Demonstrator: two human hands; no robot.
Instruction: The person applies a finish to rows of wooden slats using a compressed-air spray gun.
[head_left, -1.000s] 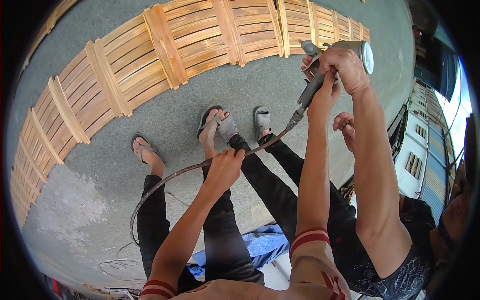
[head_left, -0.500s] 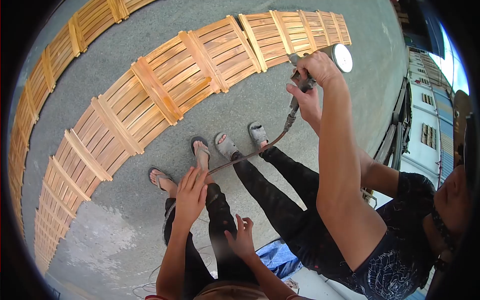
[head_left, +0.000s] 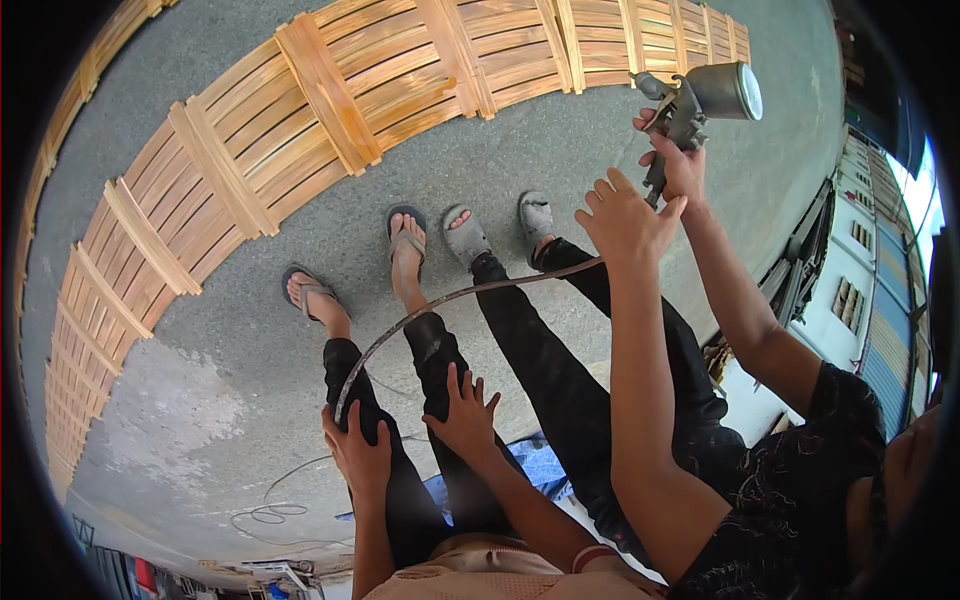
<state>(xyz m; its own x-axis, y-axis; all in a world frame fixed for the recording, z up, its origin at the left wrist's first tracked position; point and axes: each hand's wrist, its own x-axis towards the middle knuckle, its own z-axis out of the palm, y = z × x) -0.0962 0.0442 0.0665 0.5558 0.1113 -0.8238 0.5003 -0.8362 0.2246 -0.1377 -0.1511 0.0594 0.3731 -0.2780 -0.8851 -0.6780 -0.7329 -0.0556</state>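
Observation:
My left hand [head_left: 360, 458] is over my leg at the lower left, its fingers bent around the hose [head_left: 435, 305] and its thumb apart. Close by on the right, my right hand [head_left: 466, 415] is open with spread fingers and holds nothing. From my left hand the hose arcs up and right toward a spray gun [head_left: 682, 122] with a metal cup [head_left: 725, 92]. A co-worker's hand [head_left: 680, 172] holds the gun by its handle. The co-worker's other hand [head_left: 628, 222] is spread just below it, near the hose.
Slatted wooden panels [head_left: 240, 150] run in a curved-looking row across the top and left, with a darker wet-looking patch on one. My sandalled feet [head_left: 312, 290] and the co-worker's feet [head_left: 465, 235] are on the concrete. A blue sheet [head_left: 540, 465] lies behind us.
My left hand has moved down, my right hand slightly up. The co-worker has taken one hand off the spray gun, which has shifted right and tilted. The hose now arcs higher above my legs.

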